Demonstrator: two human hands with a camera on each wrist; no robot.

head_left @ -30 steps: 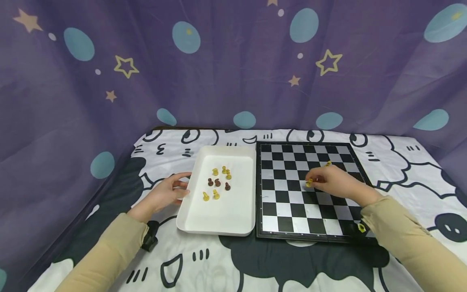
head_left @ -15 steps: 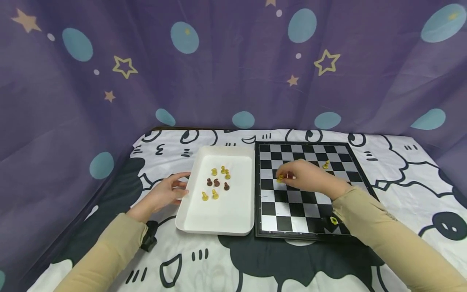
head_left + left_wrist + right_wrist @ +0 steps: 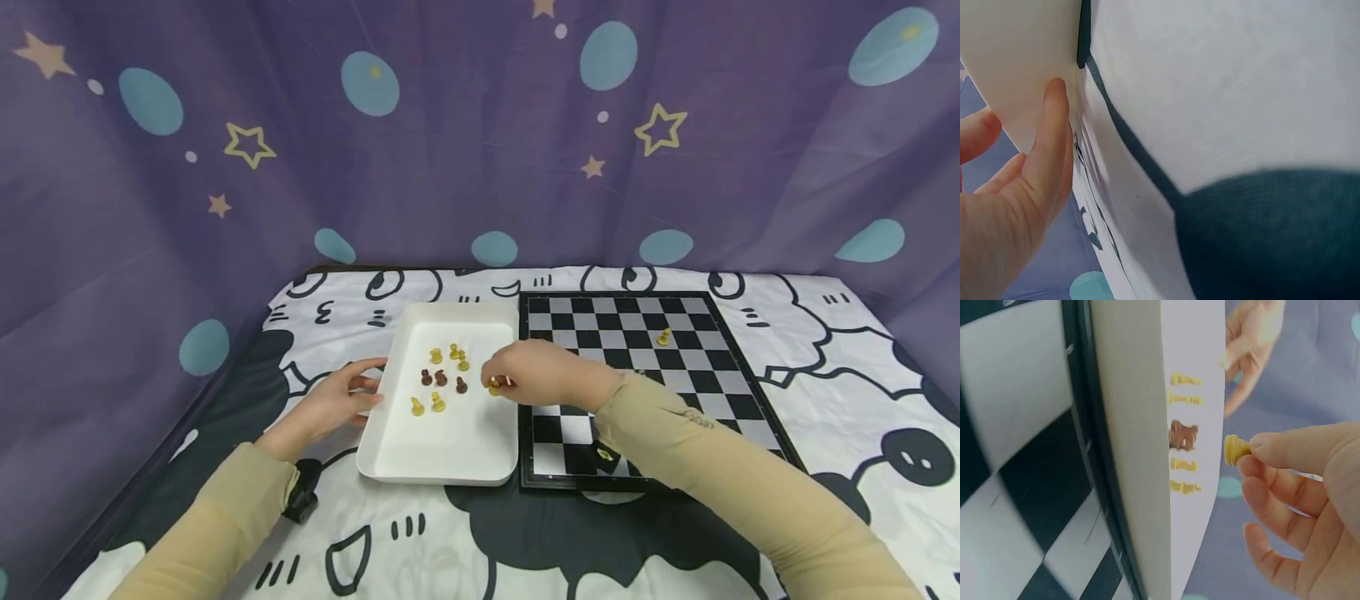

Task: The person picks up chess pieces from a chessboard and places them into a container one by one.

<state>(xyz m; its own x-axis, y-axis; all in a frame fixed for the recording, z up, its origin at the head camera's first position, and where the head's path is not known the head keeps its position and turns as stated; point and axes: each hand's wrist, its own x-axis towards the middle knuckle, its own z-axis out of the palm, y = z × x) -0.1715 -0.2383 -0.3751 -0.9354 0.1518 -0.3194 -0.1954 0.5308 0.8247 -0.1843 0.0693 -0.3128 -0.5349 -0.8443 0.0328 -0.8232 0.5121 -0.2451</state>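
In the head view my right hand [image 3: 536, 371] is over the right rim of a white tray [image 3: 450, 458]. Its thumb and index finger pinch a small yellow chess piece [image 3: 1235, 450]; the piece's top is hidden by the fingers. My left hand [image 3: 333, 404] is at the tray's left side, its extended fingers [image 3: 1054, 119] touching the outer wall. Inside the tray stand several yellow chess pieces [image 3: 438, 403] and three brown chess pieces [image 3: 440, 378]. One yellow chess piece [image 3: 663, 337] stands alone toward the back of the chessboard [image 3: 577, 429].
The board's black frame [image 3: 558, 482] lies close along the tray's right side. A cartoon-print cloth [image 3: 405, 567] covers the table, and a purple curtain [image 3: 450, 167] hangs behind it. My right sleeve [image 3: 697, 450] crosses over the board.
My right hand has carried the yellow chess piece leftward from the middle of the board to the tray's right rim. The left hand keeps its place; the head view has shifted slightly.
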